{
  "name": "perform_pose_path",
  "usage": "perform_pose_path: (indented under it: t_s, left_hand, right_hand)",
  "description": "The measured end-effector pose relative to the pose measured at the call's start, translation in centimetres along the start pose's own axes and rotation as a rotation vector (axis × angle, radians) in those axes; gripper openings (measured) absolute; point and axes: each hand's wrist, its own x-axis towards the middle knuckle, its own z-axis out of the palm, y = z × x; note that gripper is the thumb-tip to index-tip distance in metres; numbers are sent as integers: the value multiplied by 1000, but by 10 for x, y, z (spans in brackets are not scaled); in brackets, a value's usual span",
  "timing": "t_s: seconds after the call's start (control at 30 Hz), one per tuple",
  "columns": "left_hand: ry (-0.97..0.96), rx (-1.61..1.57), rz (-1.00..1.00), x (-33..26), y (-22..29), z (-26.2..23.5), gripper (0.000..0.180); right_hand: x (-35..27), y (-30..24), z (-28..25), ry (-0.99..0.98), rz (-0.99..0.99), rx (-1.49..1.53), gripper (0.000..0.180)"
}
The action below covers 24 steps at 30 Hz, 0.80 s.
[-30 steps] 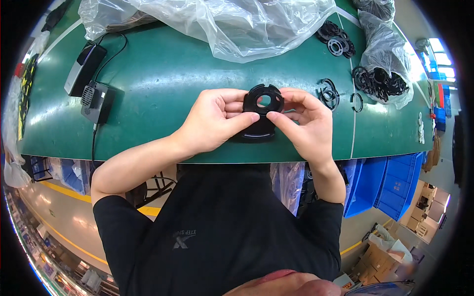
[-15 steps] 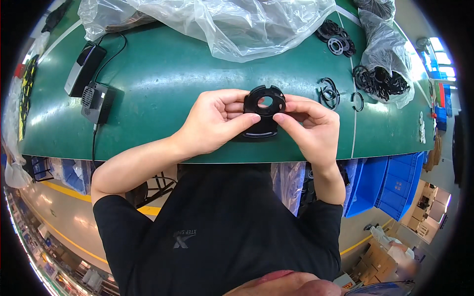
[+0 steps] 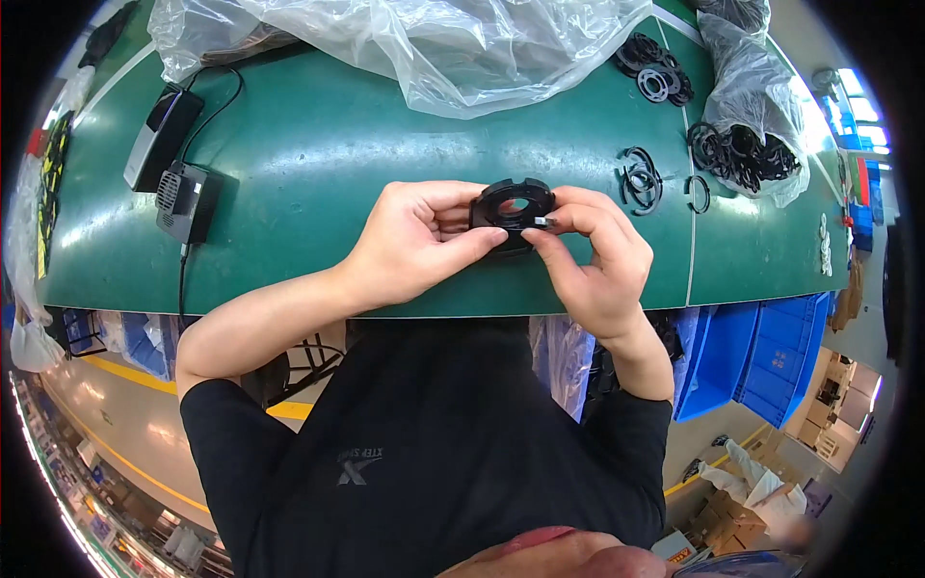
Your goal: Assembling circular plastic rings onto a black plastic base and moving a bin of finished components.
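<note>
A black round plastic part (image 3: 493, 205) with a hole through its middle and notches in its rim is held up over the near side of the table. My left hand (image 3: 416, 234) grips it from the left, thumb on the lower front and fingers behind. On the other side, my right hand (image 3: 599, 252) pinches its right edge between thumb and fingers. A small pale shiny spot shows by the right fingertips; I cannot tell what it is. Some of the part's back is hidden by the fingers.
Loose black rings (image 3: 640, 181) lie right of my hands, beside a clear bag of black rings (image 3: 747, 154). Black discs (image 3: 655, 77) sit farther back. Plastic sheeting (image 3: 462, 58) covers the far edge; a corded black device (image 3: 188, 202) stands left. Blue crates (image 3: 771, 356) are below the table at right.
The black part has tilted, so its lower curved section no longer shows below my thumbs. My right hand has shifted slightly left and its fingers have moved along the rim.
</note>
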Motion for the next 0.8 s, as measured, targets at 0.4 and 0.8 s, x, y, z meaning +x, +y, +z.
perform_pose_path:
  t_s: [0.4,0.8]
  left_hand:
    - [57,-83,-74,1,4,-3,26]
    - [9,-82,-74,0,12,1,34]
  right_hand:
    - [1,0,11,8,445,491,31]
    - [0,9,3,-43,656,739,23]
